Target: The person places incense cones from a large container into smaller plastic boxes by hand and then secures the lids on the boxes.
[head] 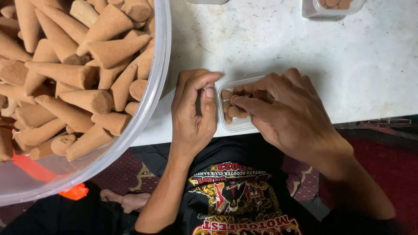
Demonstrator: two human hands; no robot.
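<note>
Sitting low at the table [270, 48], the person wears a black printed shirt [235, 196], with a patterned red floor covering [126, 172] beneath. Just beyond it the left hand [193, 113] rests at the white table's near edge, its grip curled against the left wall of a small clear plastic box [237, 125], thumb and forefinger pinched together — whether they pinch a cone, I cannot tell. The right hand [283, 113] lies across the box from the other side, its fingertips [237, 101] pressed down among the brown cones [230, 111] already standing inside; its grip is bent onto them rather than closed around any one.

The box sits at the very lip of the table, partly past it by the look of things, so a firm push from the right hand could tip it off into the lap. Pressing on the packed cones might also snap a tip.

To the left, a large clear tub [159, 69] brims with loose cones [82, 74] — it overhangs the edge too. Farther back stands a clear jar [333, 11], filled, well apart from the hands.
</note>
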